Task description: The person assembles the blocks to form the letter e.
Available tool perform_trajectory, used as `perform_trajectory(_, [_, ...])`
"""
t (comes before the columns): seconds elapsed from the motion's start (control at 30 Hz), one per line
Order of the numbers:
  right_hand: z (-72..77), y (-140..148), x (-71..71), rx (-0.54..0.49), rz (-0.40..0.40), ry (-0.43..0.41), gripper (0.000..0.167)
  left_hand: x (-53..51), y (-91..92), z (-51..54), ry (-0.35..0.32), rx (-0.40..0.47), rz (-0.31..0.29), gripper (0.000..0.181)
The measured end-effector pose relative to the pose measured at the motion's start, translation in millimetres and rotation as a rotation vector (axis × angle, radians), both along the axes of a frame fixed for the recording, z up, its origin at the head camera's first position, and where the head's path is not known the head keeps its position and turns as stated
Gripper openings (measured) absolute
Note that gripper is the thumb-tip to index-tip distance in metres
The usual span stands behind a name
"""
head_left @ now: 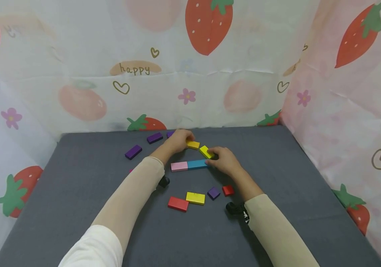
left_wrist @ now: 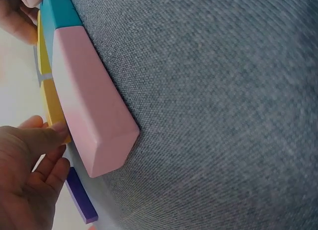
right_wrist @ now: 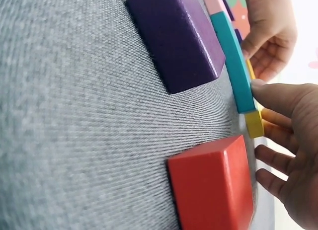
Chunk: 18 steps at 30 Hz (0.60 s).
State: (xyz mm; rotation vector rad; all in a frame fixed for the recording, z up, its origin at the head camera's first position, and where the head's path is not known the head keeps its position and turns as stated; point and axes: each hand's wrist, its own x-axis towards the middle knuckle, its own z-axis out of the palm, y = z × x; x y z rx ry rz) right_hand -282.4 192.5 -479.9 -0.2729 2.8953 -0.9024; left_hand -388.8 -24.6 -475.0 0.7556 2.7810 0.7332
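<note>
My left hand (head_left: pixel 179 141) pinches the left end of an orange-yellow block (head_left: pixel 193 145), with the thumb on its near side in the left wrist view. My right hand (head_left: pixel 226 161) holds the right end of a bright yellow block (head_left: pixel 205 151) between thumb and fingers. That block lies slanted, close to the orange-yellow one. Just in front, a pink block (head_left: pixel 179 166) and a blue block (head_left: pixel 197 164) stand end to end in a straight row. The right thumb (right_wrist: pixel 271 95) is at the blue block's right end; whether it touches is unclear.
Purple blocks (head_left: pixel 133 152) lie in a loose curve at the left, one partly behind the left hand. Nearer are a red block (head_left: pixel 178 204), a yellow block (head_left: pixel 195 198), a small purple block (head_left: pixel 213 193) and a small red block (head_left: pixel 228 190). Printed cloth (head_left: pixel 210 81) hangs behind the grey table (head_left: pixel 76 193).
</note>
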Motion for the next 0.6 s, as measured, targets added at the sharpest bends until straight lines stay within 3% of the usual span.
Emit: perform_trajectory(0.6, [0.7,-0.4,-1.3,-0.003,-0.002,-0.006,0.053,5.9,3.8,2.8,-0.013,-0.001,0.005,0.037])
